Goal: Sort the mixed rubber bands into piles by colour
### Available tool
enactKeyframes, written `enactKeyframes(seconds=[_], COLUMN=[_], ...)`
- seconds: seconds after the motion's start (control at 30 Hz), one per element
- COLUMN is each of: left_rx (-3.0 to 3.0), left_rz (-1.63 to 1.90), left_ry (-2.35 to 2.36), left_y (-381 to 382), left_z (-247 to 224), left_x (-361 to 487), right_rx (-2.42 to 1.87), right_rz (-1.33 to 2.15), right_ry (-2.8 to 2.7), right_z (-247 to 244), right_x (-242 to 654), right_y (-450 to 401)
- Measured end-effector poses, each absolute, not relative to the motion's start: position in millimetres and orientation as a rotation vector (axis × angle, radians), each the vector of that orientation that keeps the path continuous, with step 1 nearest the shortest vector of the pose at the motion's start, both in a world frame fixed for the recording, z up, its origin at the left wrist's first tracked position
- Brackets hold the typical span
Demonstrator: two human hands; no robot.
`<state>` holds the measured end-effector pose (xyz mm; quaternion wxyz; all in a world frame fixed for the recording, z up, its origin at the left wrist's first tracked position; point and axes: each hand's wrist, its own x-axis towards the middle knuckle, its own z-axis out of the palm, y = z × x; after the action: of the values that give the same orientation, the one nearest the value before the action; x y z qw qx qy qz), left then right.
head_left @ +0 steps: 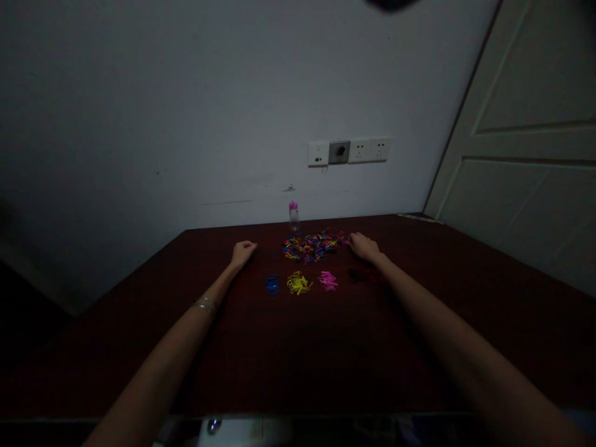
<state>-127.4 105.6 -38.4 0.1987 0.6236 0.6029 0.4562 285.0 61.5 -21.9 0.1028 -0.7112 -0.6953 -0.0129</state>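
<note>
A mixed heap of small coloured bands or clips [313, 246] lies on the dark red table. In front of it sit a blue pile [272, 285], a yellow pile [298, 283], a pink pile [328, 280] and a dim dark pile [354, 275]. My right hand [364, 246] is at the heap's right edge, its fingers drawn together; what they hold, if anything, is too small to name. My left hand [244, 251] rests on the table left of the heap, fingers closed, contents not visible.
Behind the heap a clear bottle [294, 218] with a pink top stands near the wall. The table [298, 360] reaches back to the wall, which carries sockets and a switch [339, 152]. A panelled door [526, 143] is at the right.
</note>
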Motion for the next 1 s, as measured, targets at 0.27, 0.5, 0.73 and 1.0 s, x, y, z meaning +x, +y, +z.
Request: enactKeyframes(seconds=[0.27, 0.5, 0.73, 1.0], left_rx=[1.738, 1.76, 1.737, 1.764], left_rz=[1.284, 1.301, 1.292, 1.291], left_ry=[1.682, 1.656, 1.674, 1.674], left_y=[105.1, 105.2, 102.8, 102.4], left_z=[-38.7, -39.7, -37.5, -36.6], left_x=[-126.5, -126.8, -124.5, -124.1], right_rx=[-1.86, -1.577, -1.318, -1.291], right_rz=[0.104, 0.209, 0.413, 0.404], right_ry=[-1.914, -1.708, -1.58, -1.656], right_z=[-27.2, -24.5, -13.9, -11.4], right_x=[301.1, 309.9, 311.1, 310.2], right_y=[71.7, 74.5, 52.4, 35.9])
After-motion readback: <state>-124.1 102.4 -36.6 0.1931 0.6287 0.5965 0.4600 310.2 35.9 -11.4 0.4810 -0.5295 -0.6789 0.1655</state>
